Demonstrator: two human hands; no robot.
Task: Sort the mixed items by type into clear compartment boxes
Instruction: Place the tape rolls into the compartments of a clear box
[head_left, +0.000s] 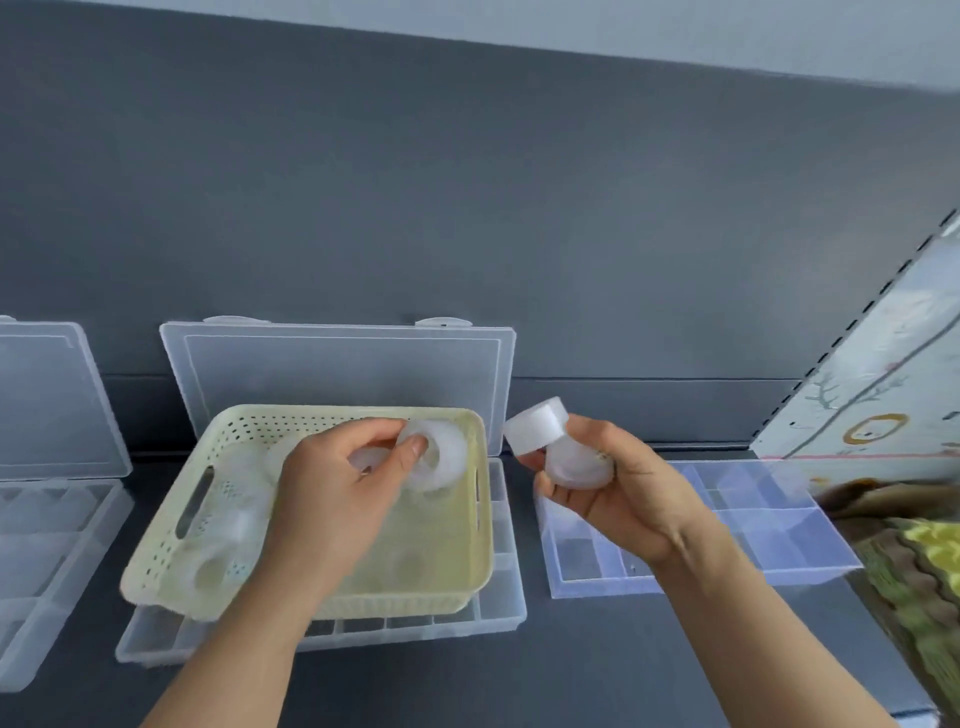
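Both hands' fingers curled around white tape rolls.

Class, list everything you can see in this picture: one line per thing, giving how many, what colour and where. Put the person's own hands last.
Basket: one, pale yellow, perforated, resting on the middle box.
Compartment boxes: three, clear; left at the edge, middle under the basket, right beside it.
Open lids: two in view, clear, standing behind the left box and the middle box.
Round white pieces: two in the right hand's grip; at least one ring-shaped piece in the left hand's grip; more lie blurred in the basket, count unclear.
Patterned fabric: green and brown, far right edge.
Table: one, dark grey.
Left hand: over the basket.
Right hand: between the middle and right boxes.
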